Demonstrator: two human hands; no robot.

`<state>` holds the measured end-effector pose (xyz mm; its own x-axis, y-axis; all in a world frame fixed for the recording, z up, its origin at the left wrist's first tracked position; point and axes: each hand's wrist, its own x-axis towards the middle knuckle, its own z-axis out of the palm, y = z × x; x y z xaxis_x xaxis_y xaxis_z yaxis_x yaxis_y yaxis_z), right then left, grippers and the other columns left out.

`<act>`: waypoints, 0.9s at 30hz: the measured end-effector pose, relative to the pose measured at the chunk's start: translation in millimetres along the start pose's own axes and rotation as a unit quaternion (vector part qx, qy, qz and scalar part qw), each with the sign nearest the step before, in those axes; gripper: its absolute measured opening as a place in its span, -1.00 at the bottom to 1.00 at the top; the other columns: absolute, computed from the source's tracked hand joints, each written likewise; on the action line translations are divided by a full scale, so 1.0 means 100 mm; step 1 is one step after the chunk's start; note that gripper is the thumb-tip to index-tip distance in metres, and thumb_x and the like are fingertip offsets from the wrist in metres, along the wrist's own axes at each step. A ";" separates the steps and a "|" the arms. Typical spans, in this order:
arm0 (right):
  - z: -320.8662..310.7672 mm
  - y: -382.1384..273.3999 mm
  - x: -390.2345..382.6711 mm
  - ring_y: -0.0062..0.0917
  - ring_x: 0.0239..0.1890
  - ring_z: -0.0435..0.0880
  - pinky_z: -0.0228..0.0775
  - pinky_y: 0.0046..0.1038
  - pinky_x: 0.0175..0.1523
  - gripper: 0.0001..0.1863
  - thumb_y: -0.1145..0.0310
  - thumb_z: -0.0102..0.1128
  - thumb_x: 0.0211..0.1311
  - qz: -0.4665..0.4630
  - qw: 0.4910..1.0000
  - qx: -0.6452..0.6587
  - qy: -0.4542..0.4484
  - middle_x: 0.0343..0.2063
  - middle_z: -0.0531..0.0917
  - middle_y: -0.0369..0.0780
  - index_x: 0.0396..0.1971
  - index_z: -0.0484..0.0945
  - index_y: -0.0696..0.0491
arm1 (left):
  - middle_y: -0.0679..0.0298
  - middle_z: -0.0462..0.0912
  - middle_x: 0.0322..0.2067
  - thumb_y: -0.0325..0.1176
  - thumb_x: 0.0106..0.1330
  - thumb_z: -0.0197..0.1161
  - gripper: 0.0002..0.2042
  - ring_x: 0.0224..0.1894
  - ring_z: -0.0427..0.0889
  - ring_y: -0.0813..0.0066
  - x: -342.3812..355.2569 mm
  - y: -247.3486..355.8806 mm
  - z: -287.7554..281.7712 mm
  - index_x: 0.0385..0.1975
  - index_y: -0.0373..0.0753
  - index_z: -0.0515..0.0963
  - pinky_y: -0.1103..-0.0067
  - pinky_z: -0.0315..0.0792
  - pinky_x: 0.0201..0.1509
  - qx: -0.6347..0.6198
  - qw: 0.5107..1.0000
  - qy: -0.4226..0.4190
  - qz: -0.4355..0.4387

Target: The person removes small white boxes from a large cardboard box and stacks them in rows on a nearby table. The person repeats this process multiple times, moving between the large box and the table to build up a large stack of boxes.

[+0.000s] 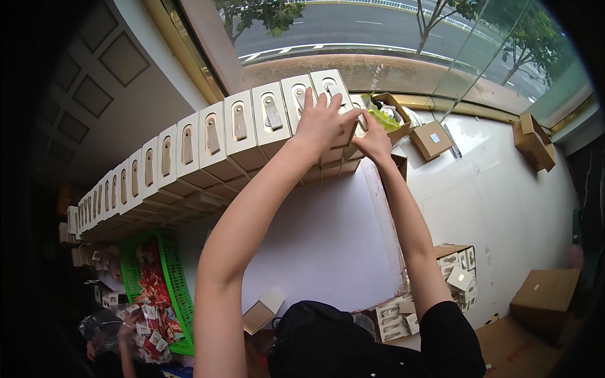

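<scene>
While our left hand (320, 121) lies spread flat on the end box (332, 85) of the stacked row (189, 151) on the surface (328, 239), our right hand (373, 142) grips its side; we should square it flush with its neighbours.

Background, lower left: green plastic basket (178, 286) w/ small red-and-white packets, on the floor. Right side: closed cardboard box (545, 295) near lower edge, open carton (455, 268) of small window boxes beside it, and two smaller cartons (534, 142) by the glass. Top: window glass (378, 25) onto a tree-lined road; dark items at far left prob. more packets, too dim to tell.
</scene>
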<state>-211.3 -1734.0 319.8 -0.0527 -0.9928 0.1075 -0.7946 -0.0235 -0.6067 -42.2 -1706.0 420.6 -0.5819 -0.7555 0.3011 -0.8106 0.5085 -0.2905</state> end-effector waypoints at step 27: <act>0.23 0.43 0.01 -0.44 0.15 0.29 0.06 -0.53 0.20 -0.53 0.40 -0.18 0.26 -0.039 0.949 0.311 -0.042 0.10 0.35 -0.11 0.16 0.16 0.24 | 0.26 0.51 -0.19 -0.34 0.06 0.22 -0.80 -0.06 0.47 0.28 -1.75 0.49 -0.62 -0.30 -0.18 0.51 0.42 0.33 0.03 -0.234 0.963 0.118 -0.061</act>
<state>-231.9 -1738.9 276.1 0.0610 -0.9904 0.1241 -0.2815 -0.1364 -0.9498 15.3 -1523.4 410.4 -0.4351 -0.7337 0.5220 -0.7822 0.5951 0.1845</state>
